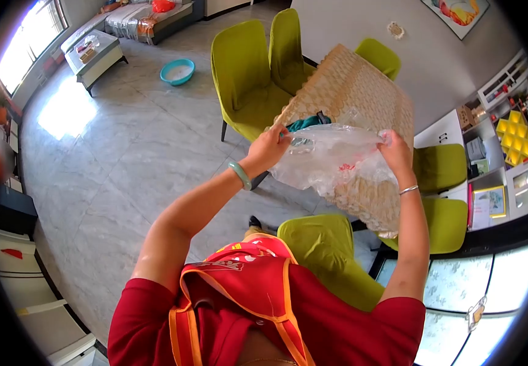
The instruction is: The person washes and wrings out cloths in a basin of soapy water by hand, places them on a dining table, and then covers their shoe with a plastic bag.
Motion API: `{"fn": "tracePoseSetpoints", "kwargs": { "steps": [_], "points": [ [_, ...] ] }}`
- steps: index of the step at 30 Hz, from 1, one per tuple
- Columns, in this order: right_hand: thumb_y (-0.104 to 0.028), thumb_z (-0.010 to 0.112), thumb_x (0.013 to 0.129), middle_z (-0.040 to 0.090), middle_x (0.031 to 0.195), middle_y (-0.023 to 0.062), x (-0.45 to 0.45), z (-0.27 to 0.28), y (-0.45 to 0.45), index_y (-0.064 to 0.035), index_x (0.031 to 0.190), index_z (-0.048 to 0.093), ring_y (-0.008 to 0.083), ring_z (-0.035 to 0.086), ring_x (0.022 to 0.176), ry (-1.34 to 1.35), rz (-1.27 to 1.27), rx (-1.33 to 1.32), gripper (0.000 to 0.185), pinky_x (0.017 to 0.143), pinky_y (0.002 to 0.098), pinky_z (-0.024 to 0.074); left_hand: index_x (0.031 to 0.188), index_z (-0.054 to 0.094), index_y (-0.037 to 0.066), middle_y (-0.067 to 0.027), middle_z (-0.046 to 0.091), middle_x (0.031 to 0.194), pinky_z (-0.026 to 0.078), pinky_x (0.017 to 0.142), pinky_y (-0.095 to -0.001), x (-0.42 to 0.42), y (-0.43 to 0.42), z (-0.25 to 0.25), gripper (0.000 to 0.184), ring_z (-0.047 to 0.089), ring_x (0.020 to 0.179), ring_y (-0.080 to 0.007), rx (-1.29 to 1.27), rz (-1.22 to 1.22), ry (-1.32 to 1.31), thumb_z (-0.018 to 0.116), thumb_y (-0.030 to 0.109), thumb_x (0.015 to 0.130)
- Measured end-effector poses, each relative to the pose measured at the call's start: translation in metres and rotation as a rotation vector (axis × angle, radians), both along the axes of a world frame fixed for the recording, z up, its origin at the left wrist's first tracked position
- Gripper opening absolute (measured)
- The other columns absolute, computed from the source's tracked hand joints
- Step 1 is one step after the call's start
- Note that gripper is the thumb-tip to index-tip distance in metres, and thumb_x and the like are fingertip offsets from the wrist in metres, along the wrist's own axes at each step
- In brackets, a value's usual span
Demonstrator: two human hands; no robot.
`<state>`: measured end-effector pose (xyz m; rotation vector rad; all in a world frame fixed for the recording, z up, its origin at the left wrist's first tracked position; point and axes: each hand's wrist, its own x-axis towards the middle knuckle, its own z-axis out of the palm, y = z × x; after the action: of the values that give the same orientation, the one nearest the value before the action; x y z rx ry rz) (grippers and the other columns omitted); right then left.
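A clear plastic bag (331,155) with red print is stretched between my two hands, in front of my body. My left hand (268,148), with a pale green bangle at the wrist, pinches the bag's left upper edge. At the opposite upper corner my right hand (396,154), above a silver bracelet, has its fingers closed on the plastic. Just behind the bag, a dark teal item (306,122) with a black part lies on the table; the bag covers some of it, and I cannot make out its kind. Beneath is the table's beige lace cloth (361,79).
Green-covered chairs (242,67) stand around the table, one close in front of me (319,244). A blue basin (177,72) sits on the tiled floor. Shelves (489,140) line the right side. A low table (96,56) stands at far left.
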<state>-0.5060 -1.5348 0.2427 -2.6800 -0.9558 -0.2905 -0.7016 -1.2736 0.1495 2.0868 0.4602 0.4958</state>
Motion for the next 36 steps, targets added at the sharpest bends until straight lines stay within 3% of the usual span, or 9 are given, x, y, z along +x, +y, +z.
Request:
{"fn": "tracePoseSetpoints", "kwargs": {
  "steps": [5, 8, 12, 20, 24, 26, 30, 34, 36],
  "points": [
    [-0.037, 0.069, 0.065, 0.044, 0.122, 0.0184, 0.092, -0.063, 0.037, -0.0142, 0.125, 0.04, 0.0324, 0.05, 0.105, 0.124, 0.031, -0.24, 0.07, 0.081, 0.04, 0.0439, 0.094, 0.052, 0.008, -0.0183, 0.06, 0.086, 0.045, 0.069, -0.0431, 0.07, 0.017, -0.039, 0.025, 0.057, 0.082, -0.0351, -0.054, 0.11, 0.117, 0.05, 0.029, 0.08],
    [-0.04, 0.074, 0.062, 0.041, 0.126, 0.0216, 0.135, -0.11, 0.049, -0.0052, 0.132, 0.032, 0.0328, 0.042, 0.116, 0.261, 0.089, -0.529, 0.088, 0.094, 0.0361, 0.0371, 0.096, 0.052, 0.005, -0.017, 0.06, 0.086, 0.044, 0.069, -0.042, 0.106, 0.028, -0.074, 0.028, 0.056, 0.082, -0.0364, -0.078, 0.113, 0.187, 0.05, 0.029, 0.082],
    [-0.052, 0.075, 0.052, 0.037, 0.13, 0.0217, 0.184, -0.115, 0.067, -0.0105, 0.133, 0.031, 0.0331, 0.04, 0.118, 0.453, 0.246, -0.695, 0.101, 0.095, 0.0374, 0.0356, 0.095, 0.055, 0.003, -0.0168, 0.06, 0.082, 0.045, 0.067, -0.0389, 0.121, 0.038, -0.088, 0.028, 0.058, 0.078, -0.0323, -0.117, 0.089, 0.234, 0.052, 0.027, 0.081],
    [-0.038, 0.077, 0.058, 0.039, 0.13, 0.0212, 0.173, -0.042, 0.151, -0.0039, 0.126, 0.04, 0.0329, 0.039, 0.119, 0.985, 0.421, -0.399, 0.085, 0.096, 0.0353, 0.0338, 0.09, 0.059, 0.001, -0.0126, 0.057, 0.068, 0.044, 0.057, -0.0313, 0.075, 0.075, -0.067, 0.019, 0.055, 0.061, -0.0215, -0.229, 0.236, 0.133, 0.056, 0.016, 0.077],
    [-0.033, 0.077, 0.059, 0.032, 0.135, 0.0192, 0.124, -0.039, 0.187, -0.0076, 0.125, 0.044, 0.0316, 0.035, 0.122, 0.373, 0.476, -0.639, 0.077, 0.097, 0.0353, 0.0343, 0.088, 0.059, 0.001, -0.0087, 0.053, 0.062, 0.041, 0.053, -0.0283, 0.034, 0.076, -0.071, 0.017, 0.048, 0.054, -0.0159, -0.236, 0.309, 0.037, 0.056, 0.013, 0.076],
    [-0.026, 0.075, 0.061, 0.035, 0.134, 0.015, 0.08, -0.036, 0.21, -0.0079, 0.121, 0.047, 0.03, 0.038, 0.12, 0.172, 0.762, -0.42, 0.068, 0.096, 0.0365, 0.0351, 0.087, 0.059, 0.0, -0.0082, 0.052, 0.061, 0.04, 0.052, -0.0274, 0.016, 0.073, -0.084, 0.016, 0.047, 0.053, -0.0143, -0.242, 0.389, 0.0, 0.056, 0.012, 0.077],
    [-0.02, 0.072, 0.063, 0.049, 0.118, 0.0115, 0.019, -0.064, 0.244, -0.0073, 0.105, 0.055, 0.0287, 0.048, 0.106, 0.013, 1.121, -0.294, 0.047, 0.087, 0.0363, 0.0416, 0.086, 0.058, 0.0, -0.0054, 0.049, 0.059, 0.038, 0.051, -0.0237, -0.016, 0.064, -0.128, 0.014, 0.042, 0.053, -0.0088, -0.213, 0.588, -0.146, 0.057, 0.01, 0.077],
    [-0.019, 0.067, 0.07, 0.057, 0.079, 0.0079, -0.019, -0.113, 0.241, -0.0063, 0.079, 0.057, 0.0267, 0.057, 0.076, 0.031, 1.432, -0.065, 0.019, 0.065, 0.0341, 0.0463, 0.085, 0.058, -0.001, -0.0036, 0.048, 0.058, 0.037, 0.05, -0.0223, -0.039, 0.037, -0.157, 0.013, 0.04, 0.054, -0.0061, -0.186, 0.731, -0.191, 0.058, 0.009, 0.078],
    [-0.024, 0.065, 0.072, 0.058, 0.081, 0.0091, -0.024, -0.141, 0.231, -0.0077, 0.083, 0.058, 0.0264, 0.058, 0.071, -0.067, 1.499, -0.349, 0.02, 0.059, 0.0341, 0.0465, 0.084, 0.058, -0.002, -0.002, 0.047, 0.058, 0.036, 0.049, -0.0224, -0.046, 0.016, -0.159, 0.014, 0.039, 0.053, -0.0056, -0.102, 0.772, -0.227, 0.059, 0.011, 0.079]
  ]
}}
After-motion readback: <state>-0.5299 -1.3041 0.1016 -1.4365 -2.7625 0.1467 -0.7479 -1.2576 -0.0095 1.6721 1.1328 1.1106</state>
